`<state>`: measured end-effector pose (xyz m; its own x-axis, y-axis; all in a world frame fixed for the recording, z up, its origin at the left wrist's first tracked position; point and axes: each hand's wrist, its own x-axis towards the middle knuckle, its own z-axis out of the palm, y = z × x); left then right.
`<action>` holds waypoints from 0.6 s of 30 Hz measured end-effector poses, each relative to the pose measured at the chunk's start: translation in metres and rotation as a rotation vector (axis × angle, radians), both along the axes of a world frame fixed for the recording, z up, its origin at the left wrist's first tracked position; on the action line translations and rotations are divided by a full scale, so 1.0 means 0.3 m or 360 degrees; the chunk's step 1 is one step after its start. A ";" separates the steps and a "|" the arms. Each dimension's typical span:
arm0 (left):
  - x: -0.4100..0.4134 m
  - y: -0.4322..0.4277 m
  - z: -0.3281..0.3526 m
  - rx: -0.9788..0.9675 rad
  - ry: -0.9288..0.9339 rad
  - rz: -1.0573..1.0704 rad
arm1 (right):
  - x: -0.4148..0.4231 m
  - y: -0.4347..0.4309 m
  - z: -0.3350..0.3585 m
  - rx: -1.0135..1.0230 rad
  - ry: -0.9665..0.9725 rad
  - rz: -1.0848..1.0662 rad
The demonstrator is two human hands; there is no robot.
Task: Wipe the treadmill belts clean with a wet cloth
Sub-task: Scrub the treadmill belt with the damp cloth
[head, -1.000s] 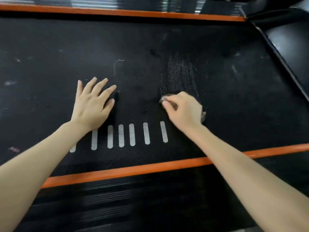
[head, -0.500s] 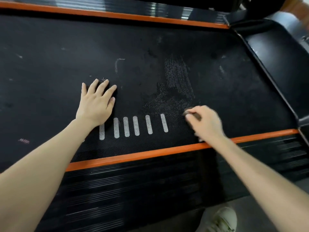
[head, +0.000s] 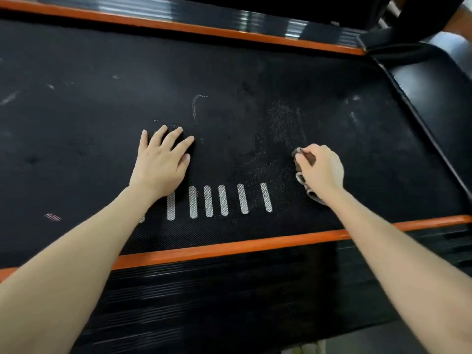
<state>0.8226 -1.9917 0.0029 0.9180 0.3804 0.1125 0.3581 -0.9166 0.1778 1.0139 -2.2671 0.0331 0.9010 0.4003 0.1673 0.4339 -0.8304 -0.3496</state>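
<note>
While the left hand (head: 159,166) lies flat on the belt (head: 255,80), the right hand (head: 322,169) grips the cloth (head: 301,159) beneath it.

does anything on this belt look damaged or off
Nothing torn or askew. The belt carries a pale hooked scuff above the left hand, whitish smears near its right edge, and a speckled patch above the cloth, perhaps damp.

Matt, woven-textured black belt (head: 255,80); glossy ribbed side rail (head: 229,284); soft cloth (head: 302,178).
</note>
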 end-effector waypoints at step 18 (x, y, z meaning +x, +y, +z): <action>0.015 0.020 0.030 -0.0072 0.0007 0.0025 | 0.119 0.469 -0.046 -0.0107 -0.0281 0.0361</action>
<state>0.8272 -1.9856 0.0119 0.9123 0.3994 0.0909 0.3732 -0.9020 0.2171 1.0496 -2.1265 0.0194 0.7465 0.6037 0.2799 0.6603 -0.7239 -0.1997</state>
